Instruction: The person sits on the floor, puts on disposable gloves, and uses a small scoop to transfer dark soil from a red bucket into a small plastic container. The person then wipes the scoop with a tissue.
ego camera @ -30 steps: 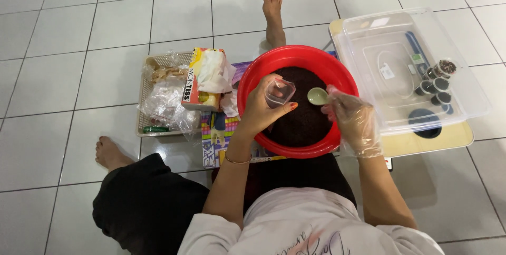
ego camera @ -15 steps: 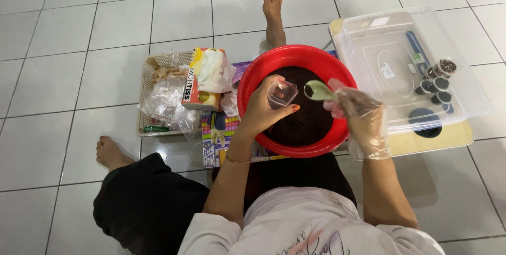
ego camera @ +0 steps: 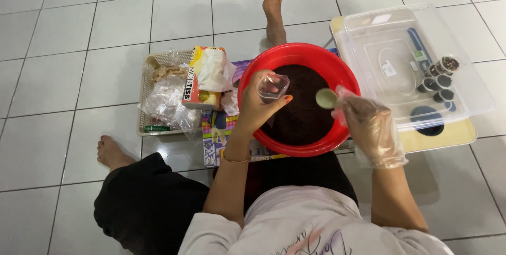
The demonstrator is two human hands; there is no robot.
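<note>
Gloved right hand point(ego camera: 371, 128) (probably) around spoon point(ego camera: 327, 98)

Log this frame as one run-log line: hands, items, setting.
left hand: holds small clear cup | right hand: gloved, holds pale green spoon | both over red basin of dark material | tiled floor

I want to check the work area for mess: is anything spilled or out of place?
Nothing stands out. The dark material stays inside the red basin; no spill shows on the tiles. The left hand holds a small clear cup, the gloved right hand a spoon.
</note>
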